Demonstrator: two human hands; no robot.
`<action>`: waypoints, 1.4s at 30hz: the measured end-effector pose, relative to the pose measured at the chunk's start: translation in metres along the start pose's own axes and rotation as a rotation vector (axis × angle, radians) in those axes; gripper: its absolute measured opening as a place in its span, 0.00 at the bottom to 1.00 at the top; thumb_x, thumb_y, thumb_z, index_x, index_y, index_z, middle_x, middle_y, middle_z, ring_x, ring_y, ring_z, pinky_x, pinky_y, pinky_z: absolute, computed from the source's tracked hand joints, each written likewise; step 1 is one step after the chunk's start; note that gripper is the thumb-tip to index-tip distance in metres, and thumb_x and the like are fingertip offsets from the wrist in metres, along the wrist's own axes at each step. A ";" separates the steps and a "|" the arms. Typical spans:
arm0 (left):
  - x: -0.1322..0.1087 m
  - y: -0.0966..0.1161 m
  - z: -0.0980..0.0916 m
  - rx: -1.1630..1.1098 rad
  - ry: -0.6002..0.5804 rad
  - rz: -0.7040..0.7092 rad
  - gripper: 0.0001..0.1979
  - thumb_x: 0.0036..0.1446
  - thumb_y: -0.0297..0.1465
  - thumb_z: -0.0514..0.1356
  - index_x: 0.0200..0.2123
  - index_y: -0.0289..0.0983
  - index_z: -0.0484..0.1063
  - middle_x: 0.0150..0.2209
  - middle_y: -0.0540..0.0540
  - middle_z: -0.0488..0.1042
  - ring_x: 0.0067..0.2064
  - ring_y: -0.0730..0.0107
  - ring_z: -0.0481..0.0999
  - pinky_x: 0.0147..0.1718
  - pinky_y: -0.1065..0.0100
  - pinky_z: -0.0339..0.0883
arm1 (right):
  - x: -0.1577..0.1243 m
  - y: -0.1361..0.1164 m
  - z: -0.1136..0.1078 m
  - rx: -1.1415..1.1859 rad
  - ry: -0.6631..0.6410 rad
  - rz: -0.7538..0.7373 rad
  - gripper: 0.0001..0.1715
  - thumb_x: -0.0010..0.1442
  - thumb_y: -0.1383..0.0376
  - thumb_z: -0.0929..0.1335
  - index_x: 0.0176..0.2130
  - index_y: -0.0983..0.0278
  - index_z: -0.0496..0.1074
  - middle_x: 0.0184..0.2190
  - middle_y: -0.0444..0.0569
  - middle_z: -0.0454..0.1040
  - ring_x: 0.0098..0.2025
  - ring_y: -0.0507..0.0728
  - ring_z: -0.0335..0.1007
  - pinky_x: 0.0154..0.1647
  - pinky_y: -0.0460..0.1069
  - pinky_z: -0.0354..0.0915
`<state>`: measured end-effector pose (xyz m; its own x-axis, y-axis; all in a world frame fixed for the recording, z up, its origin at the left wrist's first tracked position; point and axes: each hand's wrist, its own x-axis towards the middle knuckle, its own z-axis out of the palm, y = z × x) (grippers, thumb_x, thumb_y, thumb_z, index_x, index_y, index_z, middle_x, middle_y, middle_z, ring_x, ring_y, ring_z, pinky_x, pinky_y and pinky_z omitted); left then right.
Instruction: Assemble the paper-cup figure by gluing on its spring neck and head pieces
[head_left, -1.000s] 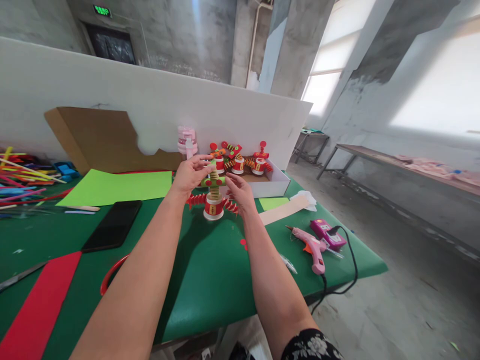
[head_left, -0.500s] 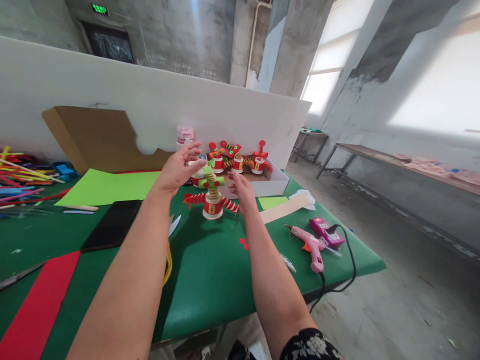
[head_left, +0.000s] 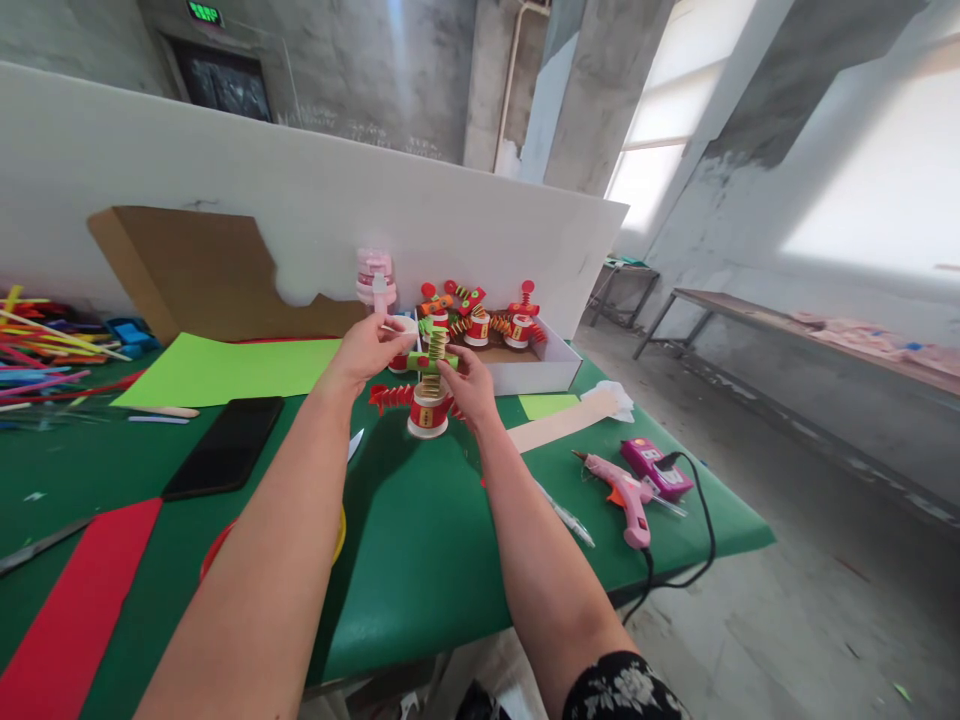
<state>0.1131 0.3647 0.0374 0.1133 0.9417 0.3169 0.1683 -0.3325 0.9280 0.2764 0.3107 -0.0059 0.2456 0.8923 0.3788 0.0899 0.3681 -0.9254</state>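
Your green-covered table (head_left: 420, 590) carries everything here; read the clock from its near middle. At your 12, a red-and-white cup figure (head_left: 428, 416) stands upright on it. At 1 sits a shallow white box (head_left: 536, 377), and at 2 a beige strip (head_left: 555, 428). Toward your 3 lie a pink glue gun (head_left: 628, 492) and, just beside it, a magenta box (head_left: 654, 466). At your 10 lies a black phone (head_left: 225, 447), with lime sheet (head_left: 232, 370) beyond, toward 11. Your red strip (head_left: 79, 600) lies between 8 and 9; coloured sticks (head_left: 52, 345) heap at far 10.
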 end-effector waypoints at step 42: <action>-0.015 0.003 0.016 -0.242 -0.153 -0.300 0.16 0.23 0.34 0.76 0.21 0.39 0.78 0.27 0.48 0.80 0.35 0.63 0.75 0.32 0.66 0.63 | -0.010 -0.024 -0.016 0.235 0.153 0.417 0.24 0.49 0.48 0.76 0.24 0.65 0.71 0.14 0.35 0.58 0.15 0.44 0.45 0.15 0.43 0.44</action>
<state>0.1274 0.3484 0.0325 0.2413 0.9704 0.0091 -0.0169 -0.0051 0.9998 0.2871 0.2894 0.0122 0.3548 0.9339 -0.0445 -0.2613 0.0534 -0.9638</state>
